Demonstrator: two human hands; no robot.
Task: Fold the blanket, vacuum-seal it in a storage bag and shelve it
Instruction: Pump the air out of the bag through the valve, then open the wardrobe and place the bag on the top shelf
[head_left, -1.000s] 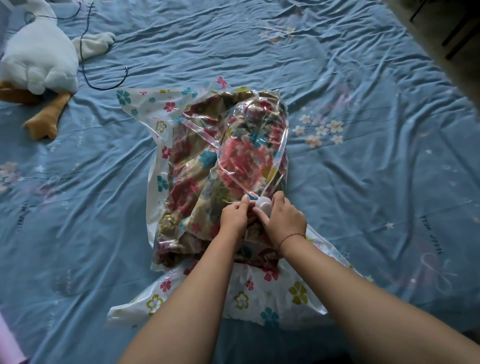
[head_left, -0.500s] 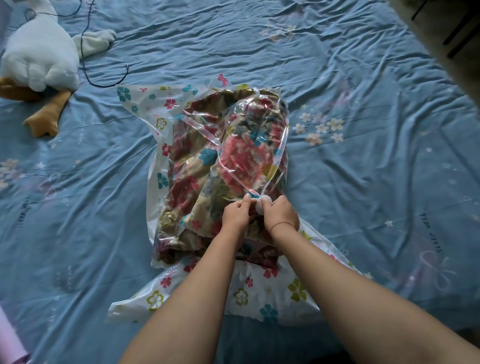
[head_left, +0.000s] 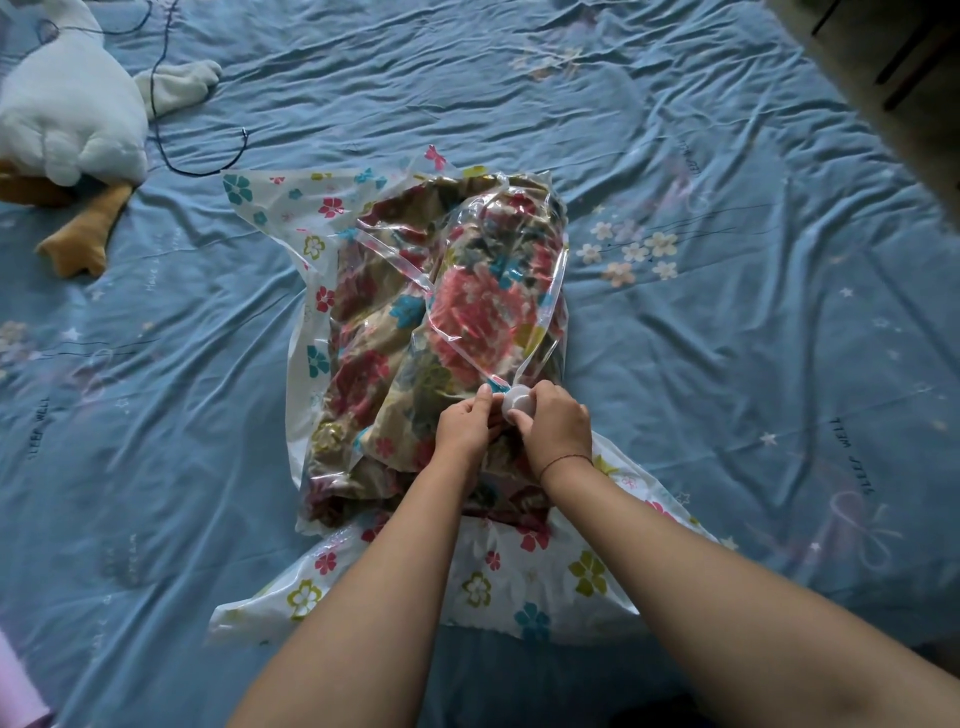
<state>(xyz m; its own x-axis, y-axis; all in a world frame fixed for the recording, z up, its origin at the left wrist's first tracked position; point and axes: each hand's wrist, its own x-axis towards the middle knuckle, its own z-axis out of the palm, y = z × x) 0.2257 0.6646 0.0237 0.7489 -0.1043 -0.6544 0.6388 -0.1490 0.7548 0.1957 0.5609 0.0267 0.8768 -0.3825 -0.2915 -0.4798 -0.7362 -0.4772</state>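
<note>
Covering the whole bed: a wrinkled blue fabric sheet (head_left: 727, 364) printed with pale flowers and stars. Lying on it at far left: a white plush duck (head_left: 67, 114) with orange feet. Trailing beside the duck: a thin dark cord (head_left: 244, 137).

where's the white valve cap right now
Head view, just below centre: the white valve cap sits on top of the storage bag, held between the left hand and right hand.
</note>
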